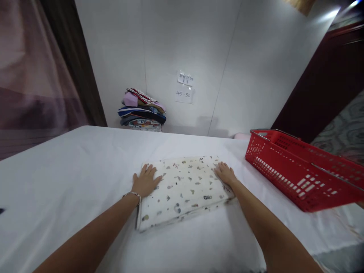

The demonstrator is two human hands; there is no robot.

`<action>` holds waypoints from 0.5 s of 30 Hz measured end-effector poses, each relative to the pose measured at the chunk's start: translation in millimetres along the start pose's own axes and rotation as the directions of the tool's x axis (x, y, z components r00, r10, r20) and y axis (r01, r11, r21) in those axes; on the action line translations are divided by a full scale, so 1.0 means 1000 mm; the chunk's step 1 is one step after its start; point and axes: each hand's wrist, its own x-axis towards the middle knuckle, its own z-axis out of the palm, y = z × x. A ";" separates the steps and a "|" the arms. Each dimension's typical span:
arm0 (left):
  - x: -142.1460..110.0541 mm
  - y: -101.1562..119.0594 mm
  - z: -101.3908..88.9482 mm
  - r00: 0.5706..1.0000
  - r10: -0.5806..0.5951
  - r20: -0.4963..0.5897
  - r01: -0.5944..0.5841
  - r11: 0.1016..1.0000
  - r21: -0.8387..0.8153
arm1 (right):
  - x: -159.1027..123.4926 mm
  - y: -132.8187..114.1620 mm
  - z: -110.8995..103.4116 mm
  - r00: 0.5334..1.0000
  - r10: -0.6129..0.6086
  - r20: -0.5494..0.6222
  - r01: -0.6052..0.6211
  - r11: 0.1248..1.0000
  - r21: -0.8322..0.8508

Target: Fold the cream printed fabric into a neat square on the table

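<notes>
A folded cream cloth [184, 189] printed with small motifs lies flat on the white-covered table [71, 182] in front of me. My left hand [145, 180] rests on its left edge, palm down with the fingers spread. On the right edge of the cloth lies my right hand [225, 173], palm down and fingers stretched out. Neither hand grips anything. The layers of the fold show along the near edge of the cloth. A bracelet [133, 195] circles my left wrist.
To the right stands a red plastic basket [292, 170] with metal handles. A stack of folded fabrics [142, 110] sits at the back against the white wall [182, 38]. Two paper labels [184, 93] hang on that wall. A pink curtain [31, 68] hangs at the left.
</notes>
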 end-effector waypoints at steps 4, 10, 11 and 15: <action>0.002 0.001 0.000 1.000 0.009 0.017 -0.009 1.000 0.025 | -0.030 0.024 -0.005 0.999 0.035 -0.006 -0.035 0.999 0.032; 0.004 0.007 -0.015 0.997 0.015 0.070 -0.016 1.000 0.020 | -0.066 0.053 -0.012 0.984 0.162 -0.071 -0.157 0.985 0.071; 0.000 0.010 -0.018 0.998 0.029 0.049 -0.030 0.999 0.018 | -0.071 0.056 -0.013 0.980 0.180 -0.085 -0.173 0.982 0.080; -0.042 0.026 -0.020 0.965 0.250 -0.074 -0.251 0.968 -0.007 | -0.085 0.067 -0.015 0.967 0.206 -0.148 -0.189 0.975 0.117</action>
